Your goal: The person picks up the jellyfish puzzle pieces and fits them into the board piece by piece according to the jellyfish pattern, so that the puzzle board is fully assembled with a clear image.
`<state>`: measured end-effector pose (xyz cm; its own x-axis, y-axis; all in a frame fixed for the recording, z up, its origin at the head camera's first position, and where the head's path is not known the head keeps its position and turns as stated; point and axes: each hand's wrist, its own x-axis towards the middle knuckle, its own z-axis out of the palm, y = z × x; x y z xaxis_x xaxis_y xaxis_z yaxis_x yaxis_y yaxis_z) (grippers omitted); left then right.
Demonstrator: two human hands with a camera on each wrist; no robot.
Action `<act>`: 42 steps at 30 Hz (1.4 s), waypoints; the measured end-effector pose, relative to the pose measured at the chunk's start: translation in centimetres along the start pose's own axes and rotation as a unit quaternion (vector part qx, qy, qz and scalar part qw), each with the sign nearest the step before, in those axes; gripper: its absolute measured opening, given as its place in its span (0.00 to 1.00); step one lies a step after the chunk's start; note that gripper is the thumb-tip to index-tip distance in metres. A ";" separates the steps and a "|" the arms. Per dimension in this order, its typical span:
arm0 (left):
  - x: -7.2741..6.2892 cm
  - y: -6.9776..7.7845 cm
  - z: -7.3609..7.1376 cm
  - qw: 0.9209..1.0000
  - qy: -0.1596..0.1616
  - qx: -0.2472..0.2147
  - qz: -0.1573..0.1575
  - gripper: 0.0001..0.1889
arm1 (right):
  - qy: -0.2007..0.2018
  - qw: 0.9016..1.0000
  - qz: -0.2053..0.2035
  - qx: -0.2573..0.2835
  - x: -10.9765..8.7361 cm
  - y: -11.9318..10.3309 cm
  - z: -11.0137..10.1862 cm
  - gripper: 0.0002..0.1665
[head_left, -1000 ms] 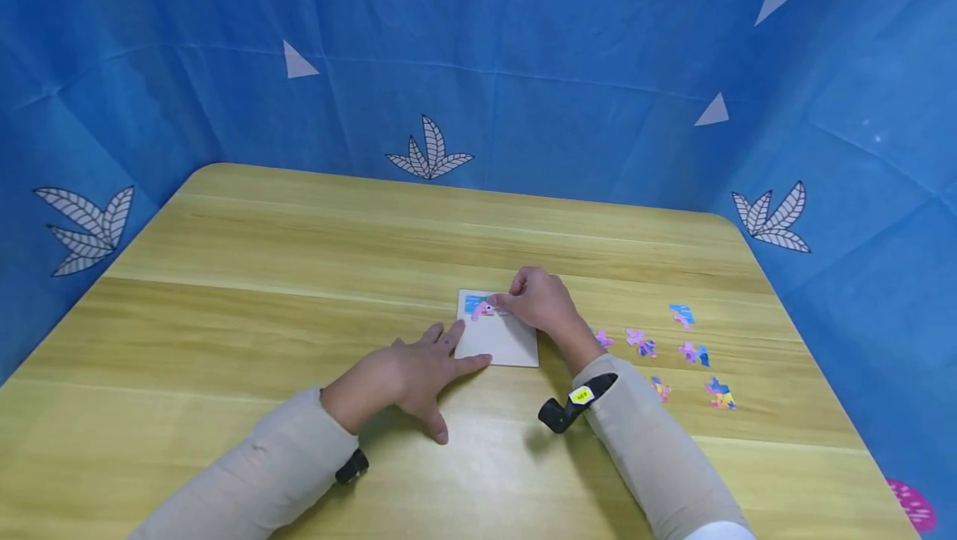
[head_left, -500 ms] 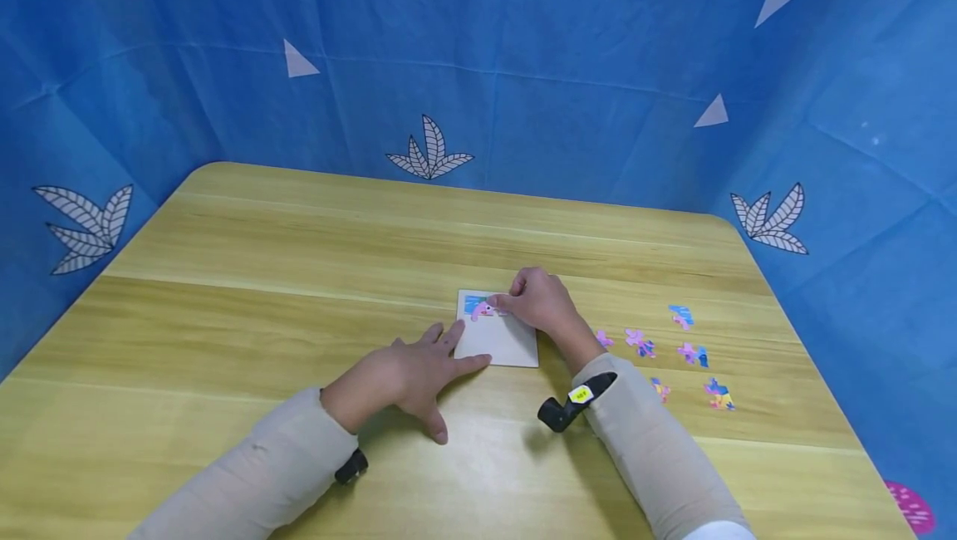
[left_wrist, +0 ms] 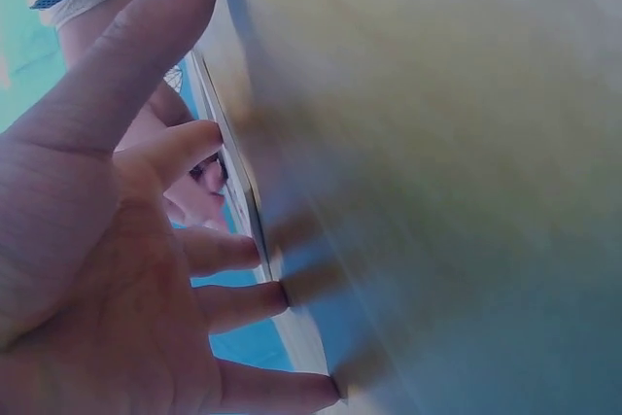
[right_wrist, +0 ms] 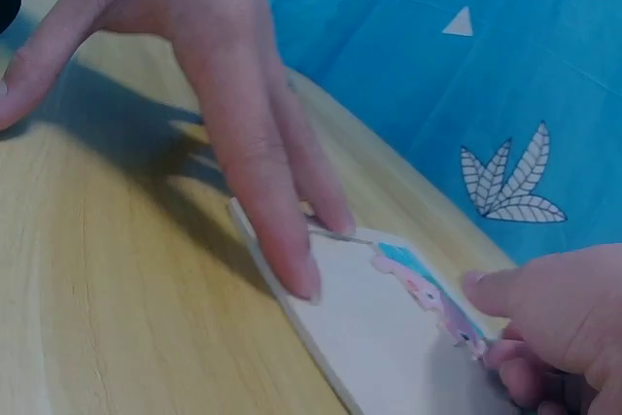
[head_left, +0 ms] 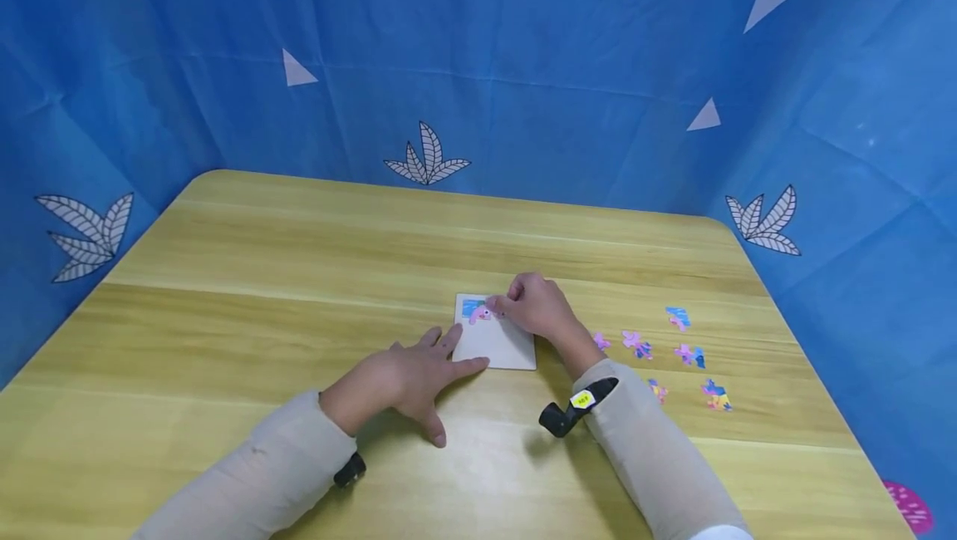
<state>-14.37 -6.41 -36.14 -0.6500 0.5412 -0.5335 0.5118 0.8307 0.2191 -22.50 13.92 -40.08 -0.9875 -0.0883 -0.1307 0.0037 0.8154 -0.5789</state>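
- Beige cloth sleeves [head_left: 262,457] reach in from 7 and 5 o'clock, a black wrist camera [head_left: 564,415] strapped at the right one.
- Bare left hand [head_left: 414,374], fingers spread and empty of any grip, touches the board's edge at 8 o'clock and seems to steady it.
- White, flat, roughly square board [head_left: 495,347] lies at the centre of the yellow wood-grain table [head_left: 299,262], most of its face uncovered.
- Pink-and-blue printed puzzle strip [head_left: 476,312] lies on the board toward 11 o'clock: apparently the top row begun.
- Bare right hand [head_left: 534,306], at the board's 1 o'clock, has its fingers curled at the strip's inner end; I cannot tell whether they pinch a piece.
- Small pink, blue and yellow jigsaw pieces [head_left: 717,395] lie loose between 3 and 4 o'clock, awaiting placement, so the work looks early, with most rows left.
- Blue curtain [head_left: 561,66] with white triangles hangs behind at 12 o'clock.
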 end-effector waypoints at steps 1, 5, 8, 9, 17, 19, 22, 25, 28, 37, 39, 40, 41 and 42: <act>0.0 0.0 0.0 1.000 0.000 0.001 0.000 0.56 | 0.001 1.000 -0.001 0.005 -0.1 0.1 -0.2 0.20; 0.1 0.1 0.1 1.000 0.002 0.000 0.000 0.56 | 0.009 1.000 -0.011 0.016 -0.6 0.8 -1.1 0.18; 0.0 0.1 0.1 1.000 0.006 -0.003 -0.001 0.56 | 0.016 1.000 -0.018 0.012 -1.0 1.6 -2.1 0.18; 0.0 0.1 0.1 1.000 0.007 -0.003 -0.001 0.56 | 0.019 1.000 -0.017 0.012 -1.2 1.9 -2.4 0.18; -0.2 0.1 0.2 1.000 0.011 -0.009 0.001 0.56 | 0.046 0.999 0.017 0.002 -2.4 6.1 -5.5 0.21; -0.2 0.1 0.2 1.000 0.011 -0.011 0.001 0.56 | 0.048 0.999 0.026 0.000 -2.7 7.2 -6.3 0.22; -0.2 0.0 0.1 1.000 0.009 -0.013 0.002 0.56 | 0.052 0.998 0.040 -0.004 -3.2 8.6 -7.5 0.23; -0.2 0.0 0.1 1.000 0.008 -0.013 0.001 0.56 | 0.065 0.996 0.061 -0.011 -3.6 10.0 -8.6 0.24; -0.2 0.1 0.1 1.000 0.007 -0.011 0.001 0.56 | 0.079 0.993 0.088 -0.007 -4.0 11.3 -9.3 0.25; -0.2 0.1 0.1 1.000 0.007 -0.012 0.001 0.55 | 0.111 0.983 0.146 -0.004 -5.2 13.9 -10.6 0.30; -0.2 0.1 0.1 1.000 0.008 -0.013 0.002 0.55 | 0.115 0.981 0.152 -0.022 -5.4 14.3 -10.7 0.31; -0.2 0.1 0.1 1.000 0.008 -0.013 0.003 0.55 | 0.116 0.981 0.154 -0.033 -5.4 14.5 -10.8 0.31; -0.2 0.1 0.1 1.000 0.008 -0.013 0.004 0.55 | 0.116 0.979 0.160 -0.039 -5.5 14.7 -10.8 0.32; -0.2 0.1 0.1 1.000 0.009 -0.013 0.004 0.55 | 0.115 0.978 0.168 -0.044 -5.6 14.9 -10.9 0.33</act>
<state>-14.18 -6.45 -36.07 -0.6559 0.5504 -0.5166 0.5030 0.8289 0.2446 -18.66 32.74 -39.20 -0.9419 0.3170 -0.1110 0.3313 0.8226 -0.4621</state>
